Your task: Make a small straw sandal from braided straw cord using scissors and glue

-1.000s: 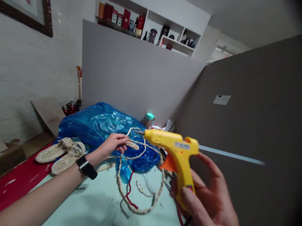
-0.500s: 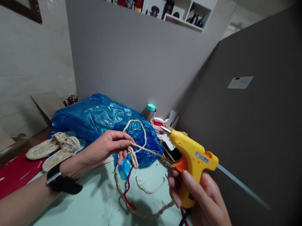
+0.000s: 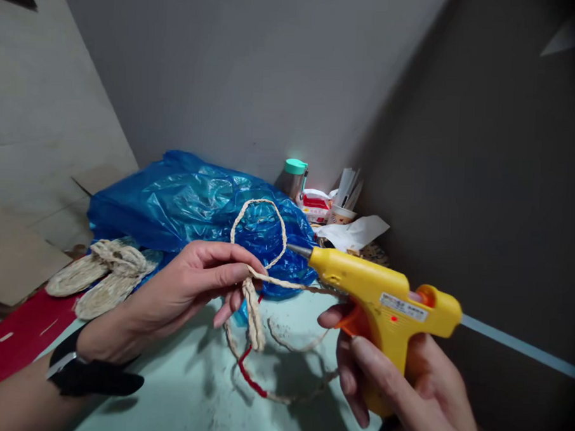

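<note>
A black wristband (image 3: 94, 373) with a silvery buckle (image 3: 62, 364); bare forearms; bare hands.

Rear of the table (image 3: 175, 395): a crumpled blue plastic bag (image 3: 183, 198) before a grey partition (image 3: 236, 80). Right of the bag: a bottle with a turquoise lid (image 3: 295, 167), a red-and-white packet (image 3: 315, 205), a paper cup (image 3: 341, 214) holding upright pale strips (image 3: 346, 185), and a creased white sheet (image 3: 358, 231). Left: a pair of woven sandals (image 3: 99, 301) beside the bag, a red covering (image 3: 20, 334), and brown board (image 3: 14, 254) near a pale wall (image 3: 40, 90).
</note>
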### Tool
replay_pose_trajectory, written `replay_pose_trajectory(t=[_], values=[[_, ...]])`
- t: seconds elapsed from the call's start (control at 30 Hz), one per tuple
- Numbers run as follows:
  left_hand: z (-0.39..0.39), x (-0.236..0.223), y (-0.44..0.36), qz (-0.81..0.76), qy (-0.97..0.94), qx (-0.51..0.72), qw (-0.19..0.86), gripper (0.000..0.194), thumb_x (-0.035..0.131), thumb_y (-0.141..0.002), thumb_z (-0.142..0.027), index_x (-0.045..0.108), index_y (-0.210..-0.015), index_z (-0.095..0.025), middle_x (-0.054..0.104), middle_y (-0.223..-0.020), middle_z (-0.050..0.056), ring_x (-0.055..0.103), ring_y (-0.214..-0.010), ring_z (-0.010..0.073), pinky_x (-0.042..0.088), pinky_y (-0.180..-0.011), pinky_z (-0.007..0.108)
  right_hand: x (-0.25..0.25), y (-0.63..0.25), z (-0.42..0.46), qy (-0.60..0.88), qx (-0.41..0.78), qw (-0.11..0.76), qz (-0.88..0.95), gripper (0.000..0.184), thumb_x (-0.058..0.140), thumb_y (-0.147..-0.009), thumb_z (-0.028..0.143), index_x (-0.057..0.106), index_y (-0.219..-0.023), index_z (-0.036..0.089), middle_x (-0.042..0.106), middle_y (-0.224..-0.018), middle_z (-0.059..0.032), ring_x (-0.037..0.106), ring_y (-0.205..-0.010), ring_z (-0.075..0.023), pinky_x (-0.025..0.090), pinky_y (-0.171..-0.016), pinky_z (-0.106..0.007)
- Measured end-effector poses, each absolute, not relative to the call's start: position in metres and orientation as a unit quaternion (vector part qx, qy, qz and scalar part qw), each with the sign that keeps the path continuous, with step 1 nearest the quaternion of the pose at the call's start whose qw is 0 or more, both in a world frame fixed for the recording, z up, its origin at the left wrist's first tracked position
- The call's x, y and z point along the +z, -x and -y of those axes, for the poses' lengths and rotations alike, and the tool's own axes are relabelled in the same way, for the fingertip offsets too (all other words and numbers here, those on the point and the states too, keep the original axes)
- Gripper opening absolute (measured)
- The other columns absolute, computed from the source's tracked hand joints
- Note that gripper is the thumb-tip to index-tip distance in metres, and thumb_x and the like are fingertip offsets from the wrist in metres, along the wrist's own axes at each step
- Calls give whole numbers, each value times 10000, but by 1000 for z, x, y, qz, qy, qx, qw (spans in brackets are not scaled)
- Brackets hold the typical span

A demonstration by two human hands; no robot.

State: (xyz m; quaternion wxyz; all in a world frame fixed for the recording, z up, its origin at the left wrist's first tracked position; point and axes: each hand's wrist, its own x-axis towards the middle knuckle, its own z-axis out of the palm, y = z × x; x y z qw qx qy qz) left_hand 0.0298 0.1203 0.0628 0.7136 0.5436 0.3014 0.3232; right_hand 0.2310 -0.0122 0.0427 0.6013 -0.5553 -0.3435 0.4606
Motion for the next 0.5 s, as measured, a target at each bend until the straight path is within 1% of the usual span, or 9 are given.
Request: replay_pose_trajectory(t=[0.03, 0.1, 0.17, 0.27, 0.37, 0.43, 0.5], values=[[-121, 61, -31, -303, -531, 317, 725, 122, 759, -761, -282, 769, -817, -173, 656, -587, 4, 526, -392, 69, 441, -347, 130, 42, -232, 12, 561, 457, 600, 342, 360, 695, -803, 476, 657, -1034, 203, 638, -769, -60, 507, -530, -126, 408, -406, -218], [-120, 58, -32, -308, -506, 306, 746, 136, 778, -743, -287, 767, -815, -173, 658, -581, 1, 521, -380, 68, 439, -334, 131, 39, -235, 11, 566, 450, 585, 367, 349, 707, -794, 471, 668, -1009, 199, 607, -661, -31, 501, -480, -121, 402, -383, -213], [-118, 57, -35, -313, -489, 296, 758, 138, 777, -744, -287, 766, -819, -173, 651, -551, -2, 489, -347, 58, 407, -306, 122, 38, -236, 9, 562, 443, 577, 393, 348, 712, -784, 474, 676, -984, 190, 561, -559, 0, 488, -428, -117, 388, -356, -212], [-111, 54, -39, -326, -495, 295, 750, 138, 750, -772, -286, 770, -838, -167, 607, -452, -14, 439, -296, 44, 350, -285, 105, 40, -232, 5, 564, 445, 587, 374, 335, 720, -769, 466, 669, -935, 179, 542, -517, 26, 458, -376, -89, 375, -344, -199], [-102, 49, -42, -353, -526, 317, 705, 156, 730, -792, -316, 770, -828, -170, 585, -403, -26, 466, -297, 54, 370, -310, 111, 43, -224, 1, 574, 437, 602, 343, 342, 772, -706, 421, 653, -913, 176, 633, -654, 0, 475, -404, -72, 397, -350, -190], [-95, 46, -45, -374, -559, 338, 658, 161, 721, -801, -339, 766, -825, -185, 607, -414, -28, 513, -322, 72, 426, -353, 132, 42, -220, 1, 577, 439, 600, 340, 363, 822, -642, 363, 648, -906, 185, 688, -777, -28, 533, -474, -91, 429, -375, -193], [-88, 44, -48, -390, -588, 352, 615, 147, 716, -804, -340, 763, -825, -203, 627, -427, -31, 554, -342, 94, 474, -393, 161, 38, -217, 0, 572, 452, 588, 351, 382, 855, -598, 316, 650, -897, 194, 706, -836, -34, 571, -527, -110, 441, -393, -195]])
